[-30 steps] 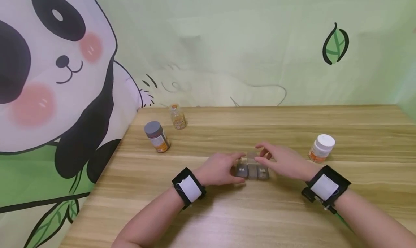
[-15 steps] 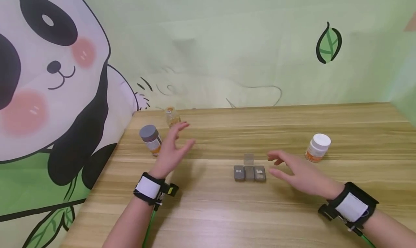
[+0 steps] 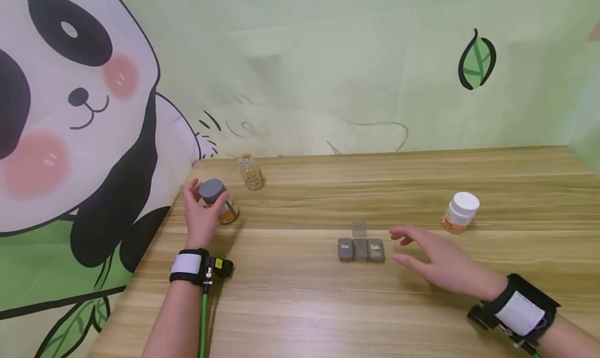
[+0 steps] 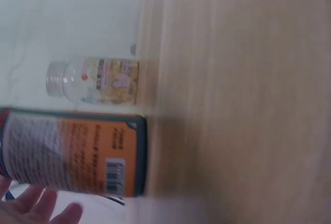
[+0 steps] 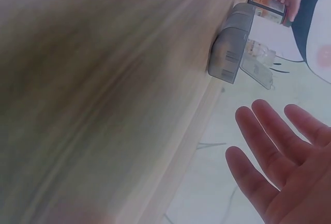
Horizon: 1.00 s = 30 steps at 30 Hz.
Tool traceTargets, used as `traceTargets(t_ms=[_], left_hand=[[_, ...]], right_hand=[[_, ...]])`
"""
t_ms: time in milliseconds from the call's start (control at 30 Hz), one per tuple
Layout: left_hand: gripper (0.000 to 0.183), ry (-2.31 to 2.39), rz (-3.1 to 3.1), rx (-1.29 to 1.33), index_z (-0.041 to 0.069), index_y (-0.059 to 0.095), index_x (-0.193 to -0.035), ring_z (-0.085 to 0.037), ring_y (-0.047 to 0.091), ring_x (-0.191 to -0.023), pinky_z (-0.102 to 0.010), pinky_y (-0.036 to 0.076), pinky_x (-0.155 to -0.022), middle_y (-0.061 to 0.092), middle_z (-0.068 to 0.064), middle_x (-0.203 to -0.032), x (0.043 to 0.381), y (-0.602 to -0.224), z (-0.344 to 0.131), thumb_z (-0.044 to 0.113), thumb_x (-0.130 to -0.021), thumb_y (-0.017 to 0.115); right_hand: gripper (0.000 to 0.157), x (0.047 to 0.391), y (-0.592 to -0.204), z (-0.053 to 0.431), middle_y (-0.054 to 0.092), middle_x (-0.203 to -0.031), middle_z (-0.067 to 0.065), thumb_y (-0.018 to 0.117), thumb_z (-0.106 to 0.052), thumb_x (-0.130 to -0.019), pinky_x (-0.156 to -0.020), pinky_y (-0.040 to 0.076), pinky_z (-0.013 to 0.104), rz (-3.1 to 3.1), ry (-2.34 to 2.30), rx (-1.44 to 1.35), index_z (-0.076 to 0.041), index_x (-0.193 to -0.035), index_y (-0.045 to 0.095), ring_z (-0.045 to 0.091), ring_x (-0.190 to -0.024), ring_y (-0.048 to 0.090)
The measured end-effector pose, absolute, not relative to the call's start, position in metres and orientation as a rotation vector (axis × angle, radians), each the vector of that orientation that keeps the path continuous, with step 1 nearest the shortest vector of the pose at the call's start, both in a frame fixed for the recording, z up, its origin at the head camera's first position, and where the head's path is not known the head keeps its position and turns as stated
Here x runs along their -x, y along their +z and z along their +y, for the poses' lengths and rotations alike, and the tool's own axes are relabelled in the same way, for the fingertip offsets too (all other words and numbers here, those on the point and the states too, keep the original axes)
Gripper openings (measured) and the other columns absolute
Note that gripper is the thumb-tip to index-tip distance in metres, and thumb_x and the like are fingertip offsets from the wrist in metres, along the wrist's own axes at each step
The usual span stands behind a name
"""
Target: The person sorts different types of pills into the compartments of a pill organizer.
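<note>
In the head view my left hand [image 3: 202,217] curls round the upper part of a grey-capped pill bottle [image 3: 228,212], with the thumb across its near side and the fingers on its far left. In the left wrist view, the orange-and-white label of this pill bottle [image 4: 72,154] faces the camera; fingertips [image 4: 47,203] show beside it, some slightly apart. A small grey pill organizer [image 3: 360,249] lies mid-table, its middle lid raised and the lids on either side down. To its right, my right hand [image 3: 445,264] hovers with fingers loosely extended, holding nothing.
A clear bottle [image 3: 253,176] with yellowish contents stands behind the grey-capped one. A white-capped bottle [image 3: 461,212] stands at the right, beyond my right hand. The wooden table [image 3: 300,306] meets a green panda-print backdrop [image 3: 300,76].
My left hand has left the pill organizer and gone left to the grey-capped bottle. The right hand has drawn back a little to the right of the organizer.
</note>
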State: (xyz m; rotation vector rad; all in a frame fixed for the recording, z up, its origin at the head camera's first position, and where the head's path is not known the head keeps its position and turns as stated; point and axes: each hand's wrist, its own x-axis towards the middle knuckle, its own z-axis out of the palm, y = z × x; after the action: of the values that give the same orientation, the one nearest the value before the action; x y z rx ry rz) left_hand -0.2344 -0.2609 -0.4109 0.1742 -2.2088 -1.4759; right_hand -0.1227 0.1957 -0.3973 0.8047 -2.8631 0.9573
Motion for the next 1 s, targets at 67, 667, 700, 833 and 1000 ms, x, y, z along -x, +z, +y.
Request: traceTargets(t_ms=[67,667,700,833,1000], left_hand=[[0.083,-1.591,-2.233,-0.219,0.017,0.021,-0.137,-0.025,0.035,-0.12,-0.037,0.032,-0.094,0.033,-0.014,-0.134,0.237,-0.416,-0.267,0.035,-0.074,0.072],[0.068,-1.557,-2.549,-0.133,0.005,0.034,-0.131,-0.025,0.043,-0.113,-0.034,0.033,-0.094,0.045,-0.015,-0.125,0.24,-0.422,-0.275,0.03,-0.078,0.069],[0.067,-1.546,-2.573,-0.111,0.005,0.035,-0.13,-0.025,0.044,-0.112,-0.034,0.034,-0.093,0.046,-0.015,-0.124,0.238,-0.422,-0.274,0.031,-0.078,0.069],[0.063,-1.494,-2.683,0.005,0.005,0.042,-0.124,-0.025,0.049,-0.106,-0.035,0.038,-0.088,0.05,-0.014,-0.118,0.231,-0.419,-0.268,0.036,-0.077,0.07],[0.06,-1.489,-2.759,0.227,0.005,0.047,-0.118,-0.024,0.052,-0.1,-0.035,0.041,-0.085,0.055,-0.013,-0.11,0.219,-0.415,-0.249,0.036,-0.074,0.073]], right_hand=[[0.044,0.122,-0.397,0.197,0.054,-0.118,-0.003,0.05,-0.042,-0.091,-0.081,0.043,0.039,-2.865,0.948,-0.808,-0.015,-0.126,0.046,0.015,-0.103,0.052],[0.043,0.118,-0.401,0.198,0.056,-0.114,-0.003,0.051,-0.042,-0.09,-0.081,0.043,0.038,-2.853,0.952,-0.851,-0.016,-0.124,0.048,0.013,-0.101,0.053],[0.043,0.117,-0.401,0.198,0.056,-0.115,-0.003,0.05,-0.042,-0.09,-0.081,0.043,0.038,-2.861,0.958,-0.85,-0.016,-0.124,0.047,0.012,-0.101,0.053],[0.042,0.114,-0.4,0.199,0.055,-0.115,-0.003,0.049,-0.043,-0.091,-0.081,0.043,0.038,-2.885,0.989,-0.844,-0.017,-0.124,0.047,0.012,-0.102,0.052],[0.043,0.11,-0.401,0.199,0.055,-0.114,-0.005,0.051,-0.044,-0.09,-0.081,0.044,0.038,-2.898,1.026,-0.833,-0.018,-0.124,0.048,0.01,-0.102,0.051]])
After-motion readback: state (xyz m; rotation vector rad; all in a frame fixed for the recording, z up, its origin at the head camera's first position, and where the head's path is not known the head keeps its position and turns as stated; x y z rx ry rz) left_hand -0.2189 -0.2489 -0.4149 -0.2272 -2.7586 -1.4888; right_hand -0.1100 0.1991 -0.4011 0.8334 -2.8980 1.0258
